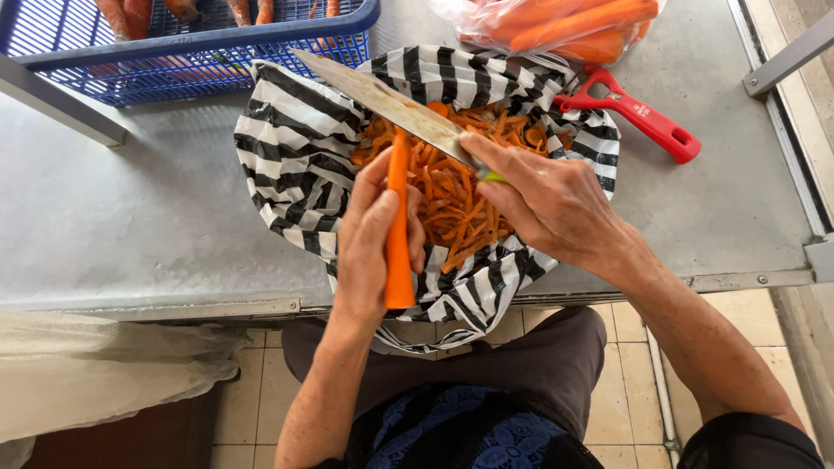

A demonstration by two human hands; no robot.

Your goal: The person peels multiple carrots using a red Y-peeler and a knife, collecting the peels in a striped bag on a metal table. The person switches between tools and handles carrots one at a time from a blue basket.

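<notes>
Steel-grey metal worktop (130,217) carries a black-and-white striped plastic bag (295,148) heaped with orange carrot peelings (452,204). Your right hand (556,208) is closed around a long broad steel knife (391,104), its blade laid on the peeled orange carrot (399,234) that your left hand (369,243) grips upright over the bag. A red-handled peeler (643,117) lies just beside the bag.

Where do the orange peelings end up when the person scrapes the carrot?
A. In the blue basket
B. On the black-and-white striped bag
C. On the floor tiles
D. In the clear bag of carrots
B: the pile of carrot shavings lies on the open striped bag, right under the carrot in the left hand and the knife in the right hand.
</notes>
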